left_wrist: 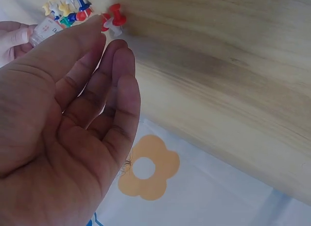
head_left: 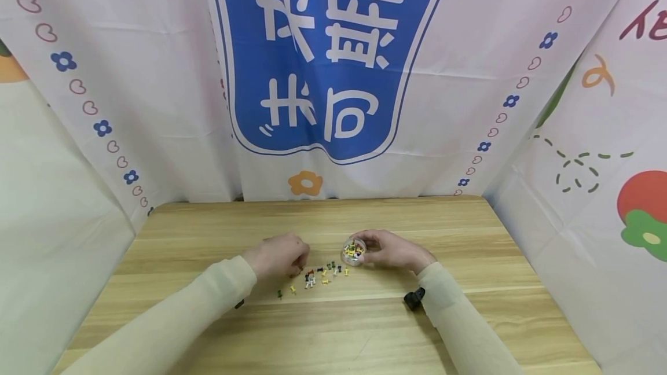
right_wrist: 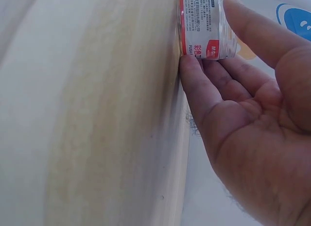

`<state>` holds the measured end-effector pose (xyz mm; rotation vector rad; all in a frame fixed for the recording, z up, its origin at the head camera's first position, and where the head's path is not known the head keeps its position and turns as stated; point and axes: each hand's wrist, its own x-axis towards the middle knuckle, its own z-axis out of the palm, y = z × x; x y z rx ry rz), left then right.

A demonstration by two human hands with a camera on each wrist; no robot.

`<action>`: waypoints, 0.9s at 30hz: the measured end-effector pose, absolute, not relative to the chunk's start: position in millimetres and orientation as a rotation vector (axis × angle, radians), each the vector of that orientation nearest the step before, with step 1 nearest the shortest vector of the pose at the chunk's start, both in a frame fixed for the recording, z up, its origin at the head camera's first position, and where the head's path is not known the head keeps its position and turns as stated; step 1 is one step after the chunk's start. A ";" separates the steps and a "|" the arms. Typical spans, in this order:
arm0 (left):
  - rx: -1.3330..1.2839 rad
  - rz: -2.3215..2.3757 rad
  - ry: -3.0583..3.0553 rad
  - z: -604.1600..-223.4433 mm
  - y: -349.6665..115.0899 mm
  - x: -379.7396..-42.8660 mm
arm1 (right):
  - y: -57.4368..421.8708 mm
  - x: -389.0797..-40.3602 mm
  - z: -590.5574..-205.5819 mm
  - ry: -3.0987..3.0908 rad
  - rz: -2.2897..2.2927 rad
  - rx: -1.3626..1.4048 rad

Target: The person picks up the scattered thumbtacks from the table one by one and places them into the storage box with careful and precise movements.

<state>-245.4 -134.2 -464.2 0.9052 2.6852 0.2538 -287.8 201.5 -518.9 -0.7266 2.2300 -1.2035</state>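
A small clear round jar (head_left: 354, 252) of coloured push pins stands on the table. My right hand (head_left: 391, 249) holds it from the right, thumb and fingers round its side; the right wrist view shows the jar's printed label (right_wrist: 200, 26). My left hand (head_left: 278, 254) is low over the table, left of the loose push pins (head_left: 325, 281). In the left wrist view, its fingers are gently bent, with the thumb tip beside red push pins (left_wrist: 116, 14) and a pale one. The thumb partly hides one red pin; no pin shows clearly between the fingertips.
Loose green, yellow, white, blue and red pins lie scattered between the hands. A green pin (head_left: 279, 293) and a yellow pin (head_left: 293, 290) lie nearer the front. The wooden table (head_left: 333, 334) meets a printed cloth (head_left: 172, 149) at its back edge.
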 end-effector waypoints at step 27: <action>0.881 0.344 2.742 -470.3 -120.4 -254.3 | 201.3 -287.3 -519.4 2.236 -1.216 -0.706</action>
